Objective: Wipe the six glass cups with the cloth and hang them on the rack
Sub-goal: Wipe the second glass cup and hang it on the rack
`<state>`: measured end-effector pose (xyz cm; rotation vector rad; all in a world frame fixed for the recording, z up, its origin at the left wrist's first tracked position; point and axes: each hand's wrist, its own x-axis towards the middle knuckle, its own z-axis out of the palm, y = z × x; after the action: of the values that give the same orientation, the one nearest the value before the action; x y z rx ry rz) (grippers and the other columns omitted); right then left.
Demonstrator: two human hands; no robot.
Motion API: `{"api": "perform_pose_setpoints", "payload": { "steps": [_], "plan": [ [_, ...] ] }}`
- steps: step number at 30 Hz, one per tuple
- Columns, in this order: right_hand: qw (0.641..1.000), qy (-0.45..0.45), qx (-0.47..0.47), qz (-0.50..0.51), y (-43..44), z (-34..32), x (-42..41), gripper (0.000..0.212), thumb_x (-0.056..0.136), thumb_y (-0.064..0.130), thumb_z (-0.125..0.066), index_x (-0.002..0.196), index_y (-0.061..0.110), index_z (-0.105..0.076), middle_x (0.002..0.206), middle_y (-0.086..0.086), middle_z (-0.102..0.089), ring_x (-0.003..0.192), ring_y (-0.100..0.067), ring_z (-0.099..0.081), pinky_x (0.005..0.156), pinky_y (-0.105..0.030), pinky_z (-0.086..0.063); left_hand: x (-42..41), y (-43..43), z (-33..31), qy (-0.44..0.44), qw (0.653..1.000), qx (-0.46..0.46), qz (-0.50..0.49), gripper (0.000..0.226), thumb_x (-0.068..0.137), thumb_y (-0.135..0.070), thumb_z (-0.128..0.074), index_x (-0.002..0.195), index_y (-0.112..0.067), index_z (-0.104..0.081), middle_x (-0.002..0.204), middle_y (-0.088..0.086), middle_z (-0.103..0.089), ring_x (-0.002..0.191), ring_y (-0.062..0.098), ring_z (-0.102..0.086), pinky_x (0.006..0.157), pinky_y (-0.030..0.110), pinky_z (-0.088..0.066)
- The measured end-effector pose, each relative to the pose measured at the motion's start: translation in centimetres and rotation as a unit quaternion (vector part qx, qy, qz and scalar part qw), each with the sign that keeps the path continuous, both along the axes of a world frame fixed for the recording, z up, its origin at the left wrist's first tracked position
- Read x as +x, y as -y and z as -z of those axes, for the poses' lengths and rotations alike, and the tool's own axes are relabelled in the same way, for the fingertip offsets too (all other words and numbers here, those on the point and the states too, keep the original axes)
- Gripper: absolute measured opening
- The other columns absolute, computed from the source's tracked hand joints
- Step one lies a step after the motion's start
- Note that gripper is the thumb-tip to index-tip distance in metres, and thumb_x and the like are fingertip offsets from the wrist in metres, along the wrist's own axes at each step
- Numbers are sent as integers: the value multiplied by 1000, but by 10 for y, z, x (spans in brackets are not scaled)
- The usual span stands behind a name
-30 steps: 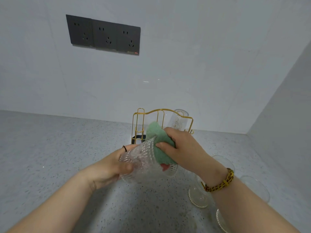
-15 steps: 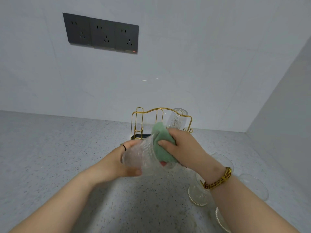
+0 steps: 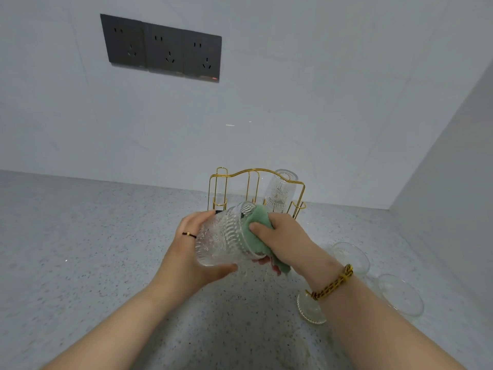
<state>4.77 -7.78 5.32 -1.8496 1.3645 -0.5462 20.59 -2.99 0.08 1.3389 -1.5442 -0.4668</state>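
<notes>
My left hand [image 3: 186, 252] grips a ribbed clear glass cup [image 3: 222, 237], held on its side above the counter with its mouth toward the right. My right hand [image 3: 282, 239] presses a green cloth [image 3: 254, 233] against the cup's rim end. Behind them stands a gold wire rack [image 3: 256, 173] with one glass cup [image 3: 278, 192] hanging upside down on its right side. More glass cups wait on the counter at the right: one [image 3: 352, 259] beyond my right wrist, one [image 3: 400, 293] farther right, and one [image 3: 310, 308] partly hidden under my forearm.
The speckled grey counter [image 3: 93, 249] meets a white wall at the back and another wall on the right. A dark triple socket panel [image 3: 162, 49] is mounted high on the back wall.
The cup has turned in my left hand, and the cloth has slid round its rim end. Both hands stay in front of the rack.
</notes>
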Motion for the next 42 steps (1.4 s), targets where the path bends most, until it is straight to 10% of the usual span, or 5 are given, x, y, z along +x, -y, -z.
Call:
{"api": "perform_pose_setpoints", "payload": {
  "steps": [7, 19, 30, 39, 42],
  "plan": [
    [990, -19, -129, -52, -4, -6, 2, 17, 92, 26, -47, 81, 13, -51, 78, 1, -53, 70, -12, -49, 58, -13, -37, 24, 2, -4, -433, 790, 299, 314, 86, 21, -59, -86, 97, -21, -70, 86, 12, -74, 73, 27, -71, 57, 34, -57],
    [950, 221, 221, -11, -16, 22, 5, 35, 97, 19, -34, 88, 1, -63, 61, -5, -66, 34, -8, -48, 34, -16, -37, 10, -5, -23, -181, 975, 86, 93, 73, 29, -42, -68, 98, -39, -43, 92, -12, -54, 69, -16, -56, 62, 3, -44],
    [827, 513, 207, 104, -25, 44, -10, 40, 94, 33, -33, 96, 2, -58, 61, -6, -66, 50, -15, -60, 48, -24, -51, 2, -6, -39, -159, 984, 24, 70, 84, 59, 26, -66, 112, -32, -37, 77, -19, -59, 63, -20, -57, 54, -2, -41],
    [714, 667, 198, 82, -36, 55, -50, 76, 41, 67, -73, 92, 10, -73, 85, -9, -71, 70, -20, -67, 62, -30, -54, -5, 18, -50, -37, 995, 61, 70, 88, 38, -31, -87, 103, -65, -38, 116, -10, -52, 92, 9, -54, 85, 19, -42],
    [768, 610, 163, 111, -46, 60, -68, 49, 58, 47, -76, 105, 34, -67, 96, 5, -72, 85, -14, -69, 68, -27, -56, -15, 35, -52, 29, 995, 78, 60, 89, 50, -15, -89, 116, -44, -37, 119, -13, -44, 100, 9, -44, 88, 21, -34]
  ]
}}
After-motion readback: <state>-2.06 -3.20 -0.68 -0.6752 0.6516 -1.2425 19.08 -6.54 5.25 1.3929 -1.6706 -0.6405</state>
